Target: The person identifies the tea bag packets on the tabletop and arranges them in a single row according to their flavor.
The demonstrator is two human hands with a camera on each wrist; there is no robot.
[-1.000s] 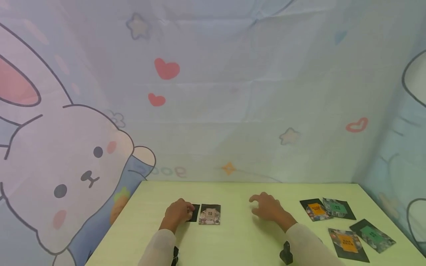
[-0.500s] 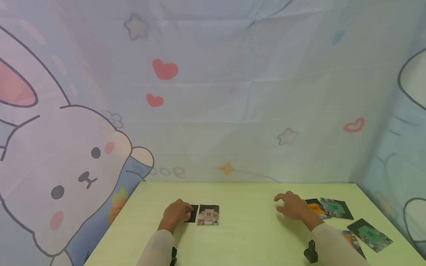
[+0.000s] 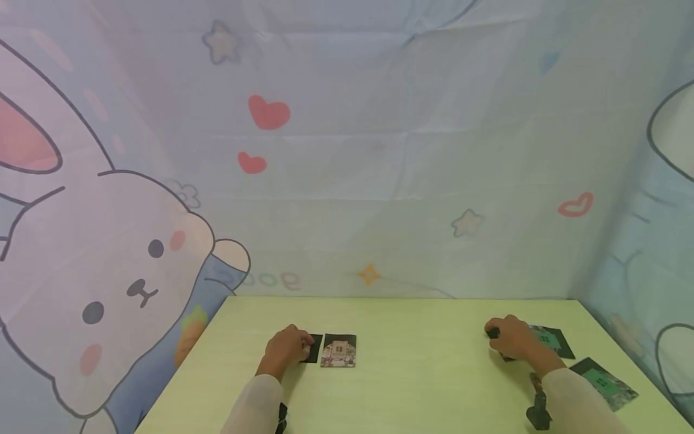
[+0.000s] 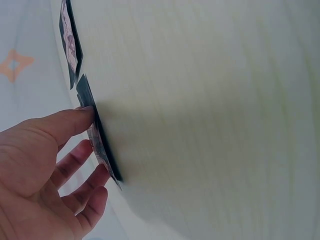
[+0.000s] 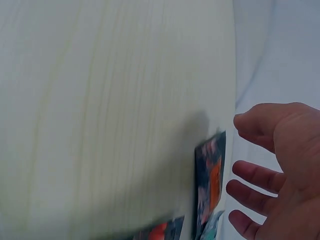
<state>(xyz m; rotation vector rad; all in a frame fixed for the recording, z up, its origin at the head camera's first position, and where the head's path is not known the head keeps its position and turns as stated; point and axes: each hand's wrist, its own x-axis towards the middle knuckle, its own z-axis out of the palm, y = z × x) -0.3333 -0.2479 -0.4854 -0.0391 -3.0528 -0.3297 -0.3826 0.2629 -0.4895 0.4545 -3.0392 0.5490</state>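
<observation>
On the left of the table, my left hand [image 3: 284, 348] holds a flat dark packet [image 3: 313, 352] lying on the tabletop. In the left wrist view its thumb lies over the upper part of this packet [image 4: 102, 147], with fingertips along the lower edge. Just to its right lies a packet with a pale pink label [image 3: 338, 351]. My right hand [image 3: 512, 336] hovers over an orange-labelled packet [image 5: 210, 175], thumb and fingers spread apart and holding nothing in the right wrist view. The head view shows that packet mostly hidden under the hand.
Two green-labelled packets lie at the right, one at the back [image 3: 550, 340] and one nearer [image 3: 604, 383]. Another orange packet [image 5: 167, 231] is largely covered by the right sleeve in the head view. A printed cloth backdrop [image 3: 406, 181] stands behind the table [image 3: 423, 386].
My right hand has moved rightward from the middle of the table to over the orange packet at the back right. My left hand has stayed at its packet.
</observation>
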